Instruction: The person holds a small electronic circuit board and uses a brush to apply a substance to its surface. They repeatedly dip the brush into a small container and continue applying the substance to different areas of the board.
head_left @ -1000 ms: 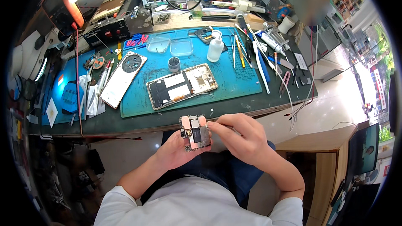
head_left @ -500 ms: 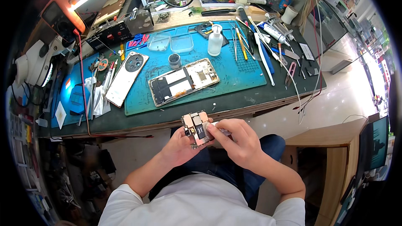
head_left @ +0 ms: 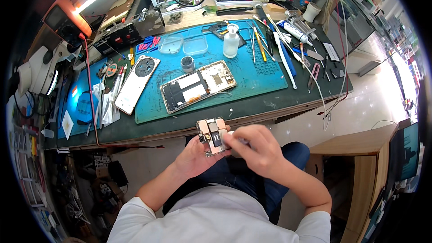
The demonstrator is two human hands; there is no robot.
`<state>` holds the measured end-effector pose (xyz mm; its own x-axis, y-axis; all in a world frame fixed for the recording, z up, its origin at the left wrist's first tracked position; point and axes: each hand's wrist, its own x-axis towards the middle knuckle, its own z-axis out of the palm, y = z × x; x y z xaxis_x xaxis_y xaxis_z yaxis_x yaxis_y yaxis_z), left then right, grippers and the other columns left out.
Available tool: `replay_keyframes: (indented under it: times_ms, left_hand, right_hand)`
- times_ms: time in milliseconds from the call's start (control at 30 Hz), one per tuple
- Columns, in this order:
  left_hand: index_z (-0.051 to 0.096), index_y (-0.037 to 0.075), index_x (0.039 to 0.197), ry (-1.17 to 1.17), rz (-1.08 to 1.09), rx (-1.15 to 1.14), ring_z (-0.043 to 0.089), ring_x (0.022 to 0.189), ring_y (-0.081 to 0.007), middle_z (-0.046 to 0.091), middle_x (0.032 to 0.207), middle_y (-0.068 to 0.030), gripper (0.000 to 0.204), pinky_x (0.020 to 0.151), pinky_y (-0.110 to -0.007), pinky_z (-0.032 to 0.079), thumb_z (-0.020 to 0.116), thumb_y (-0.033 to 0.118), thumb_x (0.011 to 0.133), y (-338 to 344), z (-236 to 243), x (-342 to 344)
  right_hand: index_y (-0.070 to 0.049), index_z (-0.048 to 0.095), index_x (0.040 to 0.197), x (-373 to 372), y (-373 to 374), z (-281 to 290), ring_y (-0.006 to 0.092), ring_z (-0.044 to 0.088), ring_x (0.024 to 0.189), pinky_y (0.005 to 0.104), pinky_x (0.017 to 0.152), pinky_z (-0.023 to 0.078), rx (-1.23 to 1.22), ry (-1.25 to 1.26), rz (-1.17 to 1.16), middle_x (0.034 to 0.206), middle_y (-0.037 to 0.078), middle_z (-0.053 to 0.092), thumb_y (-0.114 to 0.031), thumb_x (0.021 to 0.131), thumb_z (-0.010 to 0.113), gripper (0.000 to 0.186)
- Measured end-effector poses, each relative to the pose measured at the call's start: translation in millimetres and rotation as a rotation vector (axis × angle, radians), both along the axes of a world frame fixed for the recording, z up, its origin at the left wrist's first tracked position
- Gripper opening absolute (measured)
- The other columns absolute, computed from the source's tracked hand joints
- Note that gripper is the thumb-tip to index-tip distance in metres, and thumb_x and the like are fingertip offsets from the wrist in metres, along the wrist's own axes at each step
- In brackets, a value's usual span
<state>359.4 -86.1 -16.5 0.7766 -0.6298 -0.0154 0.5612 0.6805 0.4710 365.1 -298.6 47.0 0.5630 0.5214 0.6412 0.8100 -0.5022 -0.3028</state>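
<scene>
My left hand (head_left: 193, 159) is closed around a phone circuit board (head_left: 205, 127), its fingers beneath and its thumb at the left edge. The board has copper-coloured shields and a black patch, and it is held over my lap, just off the bench edge. At the board's right side, my right hand (head_left: 258, 149) pinches a small white wad (head_left: 231, 133), mostly hidden by the fingers. On the blue mat lies an opened phone body (head_left: 198, 86) showing its battery. A phone back cover (head_left: 137, 85) with a round camera ring rests to its left.
The blue work mat (head_left: 252, 90) carries a small grey jar (head_left: 187, 64), a clear pump bottle (head_left: 231, 41) and shallow plastic lids (head_left: 195, 45). Several tweezers and picks lie at the right. A multimeter (head_left: 67, 20) and a microscope (head_left: 38, 69) stand at left. A wooden cabinet (head_left: 351, 141) is beside me.
My right hand has shifted slightly along the board's right side, its fingers a little blurred. The board stays in my left hand. The whole view has moved slightly.
</scene>
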Motion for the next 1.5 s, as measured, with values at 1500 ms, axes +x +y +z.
replay_keyframes:
  times_ms: [1500]
  left_hand:
    - [0.035, 0.007, 0.147, -0.019, -0.07, -0.039, 0.046, 0.134, -0.0234, 0.047, 0.144, -0.0098, 0.084, 0.114, -0.047, 0.036, 0.07, 0.052, 0.086, -3.5, -5.2, -7.1]
  right_hand:
    - [0.003, 0.069, 0.111, -1.3, -8.1, 2.1, 0.0217, 0.06, 0.087, 0.0331, 0.075, 0.054, -0.021, -0.127, 0.028, 0.102, 0.007, 0.059, -0.008, 0.068, 0.068, 0.044]
